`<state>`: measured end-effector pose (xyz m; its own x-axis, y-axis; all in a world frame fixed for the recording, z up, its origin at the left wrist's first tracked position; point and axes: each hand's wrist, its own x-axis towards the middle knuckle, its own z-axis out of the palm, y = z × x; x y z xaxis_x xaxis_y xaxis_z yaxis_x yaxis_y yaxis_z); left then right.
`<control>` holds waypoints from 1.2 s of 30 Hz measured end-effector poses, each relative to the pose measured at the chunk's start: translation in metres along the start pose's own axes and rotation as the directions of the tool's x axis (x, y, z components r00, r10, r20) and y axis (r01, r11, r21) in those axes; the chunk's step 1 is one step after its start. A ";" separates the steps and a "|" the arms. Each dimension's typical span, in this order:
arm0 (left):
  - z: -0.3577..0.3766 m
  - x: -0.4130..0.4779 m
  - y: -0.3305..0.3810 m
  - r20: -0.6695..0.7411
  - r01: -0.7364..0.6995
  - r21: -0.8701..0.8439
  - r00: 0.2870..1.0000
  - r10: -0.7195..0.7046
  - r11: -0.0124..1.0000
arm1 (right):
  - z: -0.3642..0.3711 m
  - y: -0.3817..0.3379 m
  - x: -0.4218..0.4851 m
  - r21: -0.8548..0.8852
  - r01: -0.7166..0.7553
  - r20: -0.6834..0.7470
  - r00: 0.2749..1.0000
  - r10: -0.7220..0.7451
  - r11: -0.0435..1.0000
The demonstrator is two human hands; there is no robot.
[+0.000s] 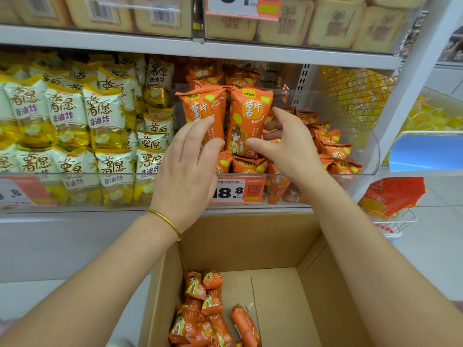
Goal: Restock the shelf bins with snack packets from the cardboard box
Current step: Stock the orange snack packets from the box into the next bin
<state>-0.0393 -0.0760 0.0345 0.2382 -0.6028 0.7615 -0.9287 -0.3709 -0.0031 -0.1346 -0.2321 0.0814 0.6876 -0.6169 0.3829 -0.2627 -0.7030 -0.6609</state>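
Note:
Two orange snack packets stand upright in the clear shelf bin [370, 156]. My left hand [186, 166] holds the left packet [203, 108] with fingers curled against its front. My right hand [288, 144] grips the right packet [250, 116], thumb in front and fingers behind. More orange packets lie piled in the bin to the right and below. The open cardboard box [250, 236] sits below my arms, with several orange packets [210, 314] in its left corner.
A neighbouring bin to the left is full of white-and-yellow packets [67, 121]. A price tag reading 18.8 [238, 190] hangs on the bin's front. The shelf above holds tan biscuit packs [325, 23]. A wire basket with a red bag [390, 196] hangs at right.

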 end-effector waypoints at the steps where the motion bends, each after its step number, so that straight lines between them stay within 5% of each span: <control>1: -0.002 -0.002 0.003 -0.009 -0.016 -0.011 1.000 0.016 1.000 | -0.003 0.000 -0.006 -0.005 0.005 -0.023 1.000 -0.005 1.000; 6: -0.016 -0.034 0.032 0.137 -0.160 -0.150 0.974 0.180 0.976 | -0.016 0.003 -0.071 0.228 0.088 -0.098 0.993 -0.067 0.970; 10: -0.010 -0.091 0.041 0.438 -0.330 -0.217 0.809 0.393 0.919 | 0.016 0.044 -0.124 0.212 -0.134 0.226 0.970 0.085 0.968; 16: 0.009 -0.150 0.021 0.710 -0.300 -0.259 0.585 0.391 0.918 | 0.133 0.149 -0.185 -0.218 -0.388 0.660 0.617 0.428 0.896; 22: 0.021 -0.166 0.009 0.719 -0.231 -0.268 0.598 0.354 0.935 | 0.200 0.222 -0.257 -0.559 -0.480 0.581 0.354 0.733 0.676; 27: 0.025 -0.171 -0.001 0.763 -0.174 -0.262 0.565 0.314 0.949 | 0.235 0.240 -0.270 -0.545 -0.605 0.535 0.283 0.796 0.581; 31: 0.032 -0.170 -0.009 0.770 -0.148 -0.255 0.567 0.293 0.956 | 0.233 0.249 -0.259 -0.446 -0.798 0.544 0.118 0.831 0.406; 33: 0.036 -0.170 -0.014 0.753 -0.141 -0.254 0.592 0.288 0.957 | 0.222 0.251 -0.247 -0.154 -0.949 0.576 0.141 0.805 0.276; 36: 0.037 -0.172 -0.016 0.746 -0.130 -0.258 0.603 0.283 0.957 | 0.216 0.242 -0.226 0.193 -0.943 0.684 0.326 0.653 0.270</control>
<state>-0.0550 0.0078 -0.1202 0.0934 -0.9953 -0.0246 -0.9933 -0.0948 0.0654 -0.2076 -0.1867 -0.3042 0.5156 -0.4184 -0.7477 -0.5893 0.4604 -0.6639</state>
